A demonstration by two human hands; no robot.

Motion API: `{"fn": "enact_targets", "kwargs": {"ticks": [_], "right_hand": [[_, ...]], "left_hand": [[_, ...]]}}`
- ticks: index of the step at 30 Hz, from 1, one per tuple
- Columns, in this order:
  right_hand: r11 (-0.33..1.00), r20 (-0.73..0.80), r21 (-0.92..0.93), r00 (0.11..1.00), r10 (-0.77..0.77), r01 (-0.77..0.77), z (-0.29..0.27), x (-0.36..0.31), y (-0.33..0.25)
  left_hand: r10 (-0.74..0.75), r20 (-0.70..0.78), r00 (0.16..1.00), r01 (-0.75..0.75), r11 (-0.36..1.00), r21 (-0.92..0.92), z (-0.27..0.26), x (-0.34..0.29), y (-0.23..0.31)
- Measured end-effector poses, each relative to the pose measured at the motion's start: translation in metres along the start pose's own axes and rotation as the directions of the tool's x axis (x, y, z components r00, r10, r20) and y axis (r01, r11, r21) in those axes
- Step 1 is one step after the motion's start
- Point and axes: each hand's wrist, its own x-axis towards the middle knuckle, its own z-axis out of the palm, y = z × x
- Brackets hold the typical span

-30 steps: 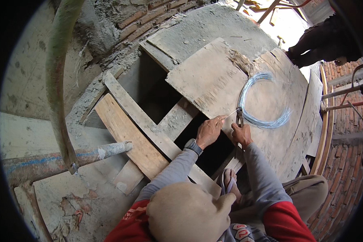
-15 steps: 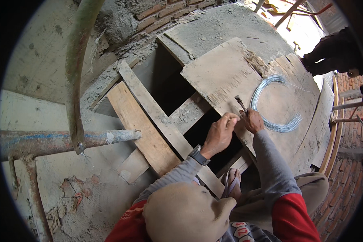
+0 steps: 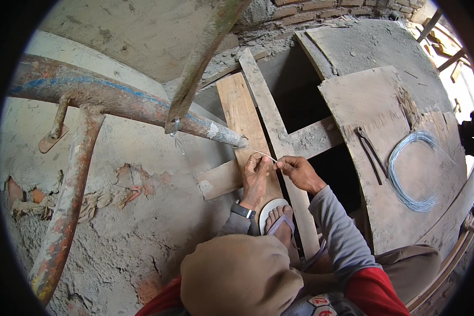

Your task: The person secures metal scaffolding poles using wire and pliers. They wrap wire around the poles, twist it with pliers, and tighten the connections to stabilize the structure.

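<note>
Right grip point(image 3: 302, 174) now off pliers point(image 3: 362, 135)

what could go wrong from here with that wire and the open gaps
The thin silvery metal wire held between the bare left hand and bare right hand might spring or prick a finger.

The dark long-handled metal pincers lie near the edge of the worn brown plywood sheet, so a knock could drop them into the dark rectangular opening.

The sandalled foot is close to that opening; a slip could be risky.
</note>
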Motion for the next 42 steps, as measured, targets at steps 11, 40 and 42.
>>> {"fn": "enact_targets", "kwargs": {"ticks": [11, 40, 42], "right_hand": [[0.593, 0.073, -0.751, 0.930, -0.361, 0.289, 0.015, 0.151, -0.039], [0.944, -0.231, -0.050, 0.916, -0.327, 0.325, 0.065, 0.101, 0.027], [0.961, -0.130, 0.174, 0.972, -0.195, 0.216, 0.071, 0.098, 0.028]], "left_hand": [[0.611, 0.147, 0.778, -0.436, 0.355, 0.827, -0.144, 0.120, 0.016], [-0.268, -0.115, 0.956, 0.283, 0.949, 0.139, -0.065, 0.051, -0.001], [-0.240, -0.123, 0.963, 0.255, 0.958, 0.131, -0.059, 0.062, -0.006]]}}
